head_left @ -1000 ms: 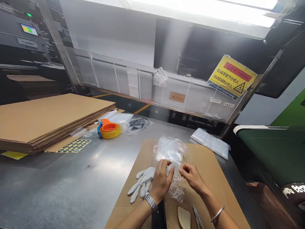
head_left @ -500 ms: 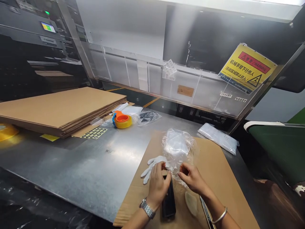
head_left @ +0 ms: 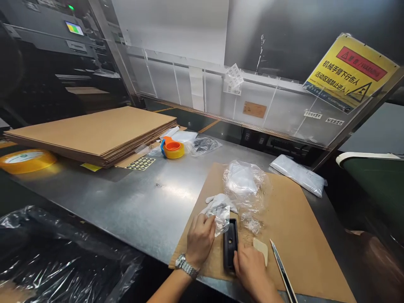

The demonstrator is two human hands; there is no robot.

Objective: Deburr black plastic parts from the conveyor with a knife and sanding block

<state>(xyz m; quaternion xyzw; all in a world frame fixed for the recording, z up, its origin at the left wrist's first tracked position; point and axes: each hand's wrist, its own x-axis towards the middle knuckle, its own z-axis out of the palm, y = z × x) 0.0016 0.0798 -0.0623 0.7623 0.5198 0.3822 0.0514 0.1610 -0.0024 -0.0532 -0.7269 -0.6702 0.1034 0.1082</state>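
Note:
My left hand (head_left: pixel 201 237), with a metal watch on its wrist, pinches a small clear plastic bag (head_left: pixel 223 221). The bag overlaps a white glove (head_left: pixel 217 203) on the cardboard sheet (head_left: pixel 293 219). A long black tray-like part (head_left: pixel 230 235) with a small hole in its floor lies between my hands. My right hand (head_left: pixel 251 263) is closed at the part's right edge, its fingertips partly hidden. Beside it is a pale rounded piece (head_left: pixel 261 249). A utility knife (head_left: pixel 282 269) lies farther right. Beyond the hands sits a crumpled clear bag with white contents (head_left: pixel 241 179).
Stacked cardboard (head_left: pixel 94 130) stands on the metal table (head_left: pixel 151 206) at left, near a yellow tape roll (head_left: pixel 27 161). An orange tape dispenser (head_left: pixel 173 147), sticker sheet (head_left: pixel 140 163) and white packet (head_left: pixel 298 174) lie around. A clear panel with a warning sign (head_left: pixel 352 73) rises behind.
My left hand has drawn a small clear bag over to the left, off the black part. My right hand has come down to the part's right edge. The view has shifted.

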